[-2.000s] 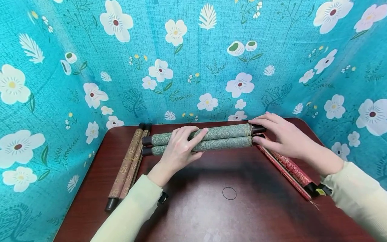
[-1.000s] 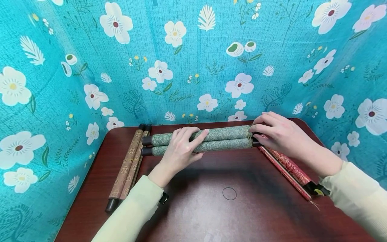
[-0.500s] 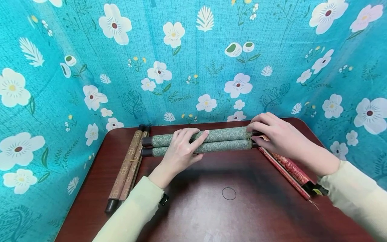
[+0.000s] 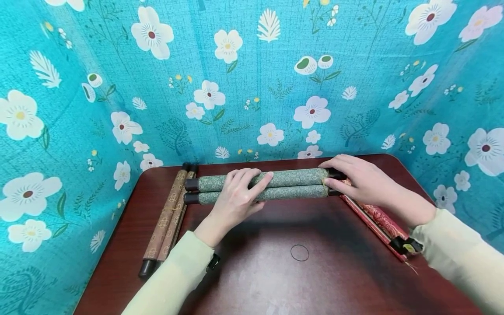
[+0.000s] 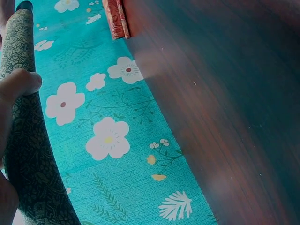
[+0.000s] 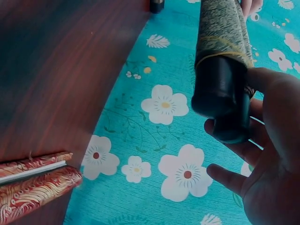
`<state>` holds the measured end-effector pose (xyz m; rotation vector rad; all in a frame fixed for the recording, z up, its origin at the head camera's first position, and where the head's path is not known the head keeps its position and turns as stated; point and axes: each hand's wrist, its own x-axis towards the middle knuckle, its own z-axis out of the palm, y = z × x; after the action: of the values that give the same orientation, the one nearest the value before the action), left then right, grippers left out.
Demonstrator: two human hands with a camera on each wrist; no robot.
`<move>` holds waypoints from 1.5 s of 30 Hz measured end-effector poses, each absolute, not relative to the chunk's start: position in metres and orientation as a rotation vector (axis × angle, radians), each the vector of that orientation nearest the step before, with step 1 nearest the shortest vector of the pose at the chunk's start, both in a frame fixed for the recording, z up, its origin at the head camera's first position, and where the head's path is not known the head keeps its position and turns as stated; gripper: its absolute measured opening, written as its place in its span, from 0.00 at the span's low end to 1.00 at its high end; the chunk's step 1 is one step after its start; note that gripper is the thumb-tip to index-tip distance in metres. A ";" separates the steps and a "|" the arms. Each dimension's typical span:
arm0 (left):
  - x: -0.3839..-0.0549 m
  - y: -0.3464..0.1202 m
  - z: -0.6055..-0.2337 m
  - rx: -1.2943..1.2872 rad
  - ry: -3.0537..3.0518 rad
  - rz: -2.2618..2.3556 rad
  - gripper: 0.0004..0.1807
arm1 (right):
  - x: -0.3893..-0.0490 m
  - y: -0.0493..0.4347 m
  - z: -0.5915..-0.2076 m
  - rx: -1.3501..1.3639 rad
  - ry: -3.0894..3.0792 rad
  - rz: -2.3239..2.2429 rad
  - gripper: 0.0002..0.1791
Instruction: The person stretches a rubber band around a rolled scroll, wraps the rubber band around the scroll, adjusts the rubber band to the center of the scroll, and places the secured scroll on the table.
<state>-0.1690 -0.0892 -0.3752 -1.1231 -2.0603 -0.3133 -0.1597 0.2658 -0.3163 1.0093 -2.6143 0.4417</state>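
- Looks like a small curtained-off tabletop workspace; impossible to tell whether inside a home, an office or a studio.
- Enclosed at the back and both sides by turquoise fabric (image 4: 252, 70), printed with white flowers, leafy sprigs and yellow buds; bent at the corners and softly creased, like hung cloth.
- Furnished with a dark reddish-brown table (image 4: 256, 280), smooth and wood-grained, with rounded far corners close to the cloth.
- Lit brightly, with a pale sheen across the near part of the tabletop.
- In use as a work surface, with green rolls (image 4: 295, 178) held above, brown rolls (image 4: 164, 221) lying at left and red rolls (image 4: 387, 223) at right.
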 end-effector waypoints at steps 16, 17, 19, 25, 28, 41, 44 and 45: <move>-0.167 -0.084 -0.373 -1.114 -2.029 -0.258 0.41 | -0.164 0.265 -0.314 0.918 -2.684 0.719 0.06; -0.167 -0.083 -0.373 -1.117 -2.025 -0.255 0.41 | -0.165 0.266 -0.313 0.923 -2.688 0.736 0.05; -0.167 -0.082 -0.373 -1.122 -2.019 -0.250 0.42 | -0.166 0.267 -0.311 0.948 -2.689 0.755 0.03; -0.167 -0.081 -0.372 -1.122 -2.014 -0.250 0.42 | -0.175 0.273 -0.300 1.008 -2.692 0.750 0.05; -0.167 -0.080 -0.372 -1.126 -2.010 -0.248 0.41 | -0.180 0.276 -0.297 1.010 -2.712 0.751 0.07; -0.168 -0.081 -0.375 -1.147 -1.965 -0.244 0.43 | -0.189 0.272 -0.290 0.933 -2.761 0.737 0.12; -0.167 -0.080 -0.375 -1.148 -1.965 -0.256 0.43 | -0.192 0.271 -0.289 0.887 -2.798 0.736 0.15; -0.167 -0.080 -0.375 -1.148 -1.966 -0.258 0.42 | -0.194 0.271 -0.289 0.875 -2.816 0.732 0.15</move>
<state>-0.1669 -0.0800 -0.3747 -1.1481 -1.9661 -0.2584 -0.1938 0.2712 -0.2886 0.8746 -2.8163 0.7320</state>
